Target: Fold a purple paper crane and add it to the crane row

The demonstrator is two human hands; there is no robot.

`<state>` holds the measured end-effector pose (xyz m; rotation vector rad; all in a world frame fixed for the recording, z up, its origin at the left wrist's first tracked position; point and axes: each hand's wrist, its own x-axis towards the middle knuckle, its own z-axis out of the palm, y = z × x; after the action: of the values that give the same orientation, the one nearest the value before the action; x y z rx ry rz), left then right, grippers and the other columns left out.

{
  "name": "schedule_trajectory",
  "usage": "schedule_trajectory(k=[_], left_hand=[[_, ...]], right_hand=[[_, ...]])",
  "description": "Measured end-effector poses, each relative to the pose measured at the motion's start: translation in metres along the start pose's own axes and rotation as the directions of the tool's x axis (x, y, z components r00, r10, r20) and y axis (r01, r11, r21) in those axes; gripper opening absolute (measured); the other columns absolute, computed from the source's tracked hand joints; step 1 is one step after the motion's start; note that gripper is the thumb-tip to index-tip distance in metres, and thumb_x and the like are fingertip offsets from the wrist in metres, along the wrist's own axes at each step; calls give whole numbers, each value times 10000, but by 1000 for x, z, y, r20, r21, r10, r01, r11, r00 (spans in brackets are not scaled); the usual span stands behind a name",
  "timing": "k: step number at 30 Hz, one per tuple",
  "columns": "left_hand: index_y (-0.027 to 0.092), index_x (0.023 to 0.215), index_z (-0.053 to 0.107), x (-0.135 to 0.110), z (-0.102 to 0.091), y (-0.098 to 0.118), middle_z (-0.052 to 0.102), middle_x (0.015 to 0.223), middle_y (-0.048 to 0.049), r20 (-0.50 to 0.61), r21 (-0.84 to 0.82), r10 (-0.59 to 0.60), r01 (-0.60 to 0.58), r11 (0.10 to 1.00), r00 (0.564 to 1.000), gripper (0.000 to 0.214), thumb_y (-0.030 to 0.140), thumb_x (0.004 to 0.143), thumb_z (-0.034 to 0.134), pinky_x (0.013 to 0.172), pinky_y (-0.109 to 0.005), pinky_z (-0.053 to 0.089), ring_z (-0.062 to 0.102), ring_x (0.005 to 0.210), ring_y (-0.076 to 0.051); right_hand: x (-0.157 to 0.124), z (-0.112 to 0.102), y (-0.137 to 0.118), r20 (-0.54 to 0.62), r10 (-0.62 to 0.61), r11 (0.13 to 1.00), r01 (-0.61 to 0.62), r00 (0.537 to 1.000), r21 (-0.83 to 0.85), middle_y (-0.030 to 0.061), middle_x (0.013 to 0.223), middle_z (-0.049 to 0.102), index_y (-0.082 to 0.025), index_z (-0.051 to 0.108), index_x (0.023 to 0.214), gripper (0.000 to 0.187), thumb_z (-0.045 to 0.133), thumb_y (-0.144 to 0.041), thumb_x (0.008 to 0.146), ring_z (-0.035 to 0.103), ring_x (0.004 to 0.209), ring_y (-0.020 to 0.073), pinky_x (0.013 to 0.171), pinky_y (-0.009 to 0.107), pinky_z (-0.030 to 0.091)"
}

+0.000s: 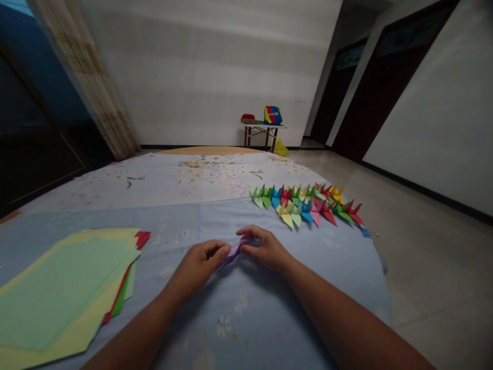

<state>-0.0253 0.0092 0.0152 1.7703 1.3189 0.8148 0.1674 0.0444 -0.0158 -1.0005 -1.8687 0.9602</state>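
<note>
A small folded piece of purple paper point(233, 251) is held between my two hands, just above the blue cloth. My left hand point(202, 261) pinches its left end between thumb and fingers. On the other end, my right hand point(265, 248) grips it with thumb and fingers. The exact folds are partly covered by my fingers. Beyond my right hand stand two rows of folded paper cranes point(304, 210) in green, blue, red, yellow and pink. To the left of my left hand lies a stack of coloured paper sheets point(73, 282), pale green on top, with yellow, red and green below.
A round table with a flowered cloth point(215, 177) and a blue cloth point(231, 329) over it spreads in front of me. Against the far wall is a small table point(265, 126) with a colourful box point(272, 115). A yellow bag point(281, 148) sits on the floor.
</note>
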Motion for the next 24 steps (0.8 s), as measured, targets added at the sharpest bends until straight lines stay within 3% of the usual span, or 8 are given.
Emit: schedule_trajectory(k=[5, 8, 11, 14, 16, 24], left_hand=[[183, 810, 708, 0, 1, -1, 696, 742, -22, 1, -22, -10, 10, 1000, 1000, 307, 451, 754, 568, 621, -249, 432, 610, 699, -184], [169, 767, 692, 1, 3, -4, 678, 689, -17, -111, -90, -58, 48, 995, 992, 297, 447, 725, 595, 596, -247, 428, 598, 650, -172], [155, 781, 664, 2, 6, -8, 672, 699, -20, -241, -265, -163, 97, 959, 957, 307, 441, 674, 640, 583, -246, 435, 596, 634, -163], [147, 793, 633, 4, 12, -12, 659, 703, -11, -283, -437, -235, 93, 894, 930, 320, 415, 627, 687, 581, -237, 444, 591, 616, -143], [146, 796, 616, 4, 17, -15, 647, 689, -1, -264, -511, -255, 90, 855, 930, 321, 401, 619, 700, 584, -235, 450, 583, 598, -130], [139, 801, 621, 2, 26, -12, 651, 714, -21, -192, -568, -239, 91, 818, 952, 275, 361, 653, 691, 619, -245, 472, 593, 631, -135]], right_hand=[[0, 1, 2, -54, -61, 998, 60, 997, -19, 23, 919, 629, -208, 587, 1081, 365, 632, -178, 720, 589, 874, 151, 831, 312, 454], [2, 2, 5, -204, -133, 991, 130, 970, -29, 78, 1156, 552, -226, 473, 1225, 540, 652, -220, 715, 520, 1067, 181, 882, 335, 444], [3, 3, 5, -312, -95, 995, 99, 945, -2, 94, 1139, 542, -204, 515, 1150, 430, 632, -264, 740, 542, 1015, 179, 798, 303, 479], [3, 7, 1, -260, 11, 999, -2, 966, 34, 47, 869, 620, -172, 613, 912, 209, 616, -313, 759, 576, 737, 132, 654, 257, 474], [2, 11, -1, -197, 63, 997, -55, 978, 46, 15, 731, 624, -165, 631, 815, 187, 622, -342, 755, 547, 635, 112, 603, 239, 447], [2, 18, -5, -134, 120, 982, -98, 984, 161, -1, 673, 638, -157, 645, 763, 160, 631, -314, 738, 552, 610, 109, 579, 223, 417]])
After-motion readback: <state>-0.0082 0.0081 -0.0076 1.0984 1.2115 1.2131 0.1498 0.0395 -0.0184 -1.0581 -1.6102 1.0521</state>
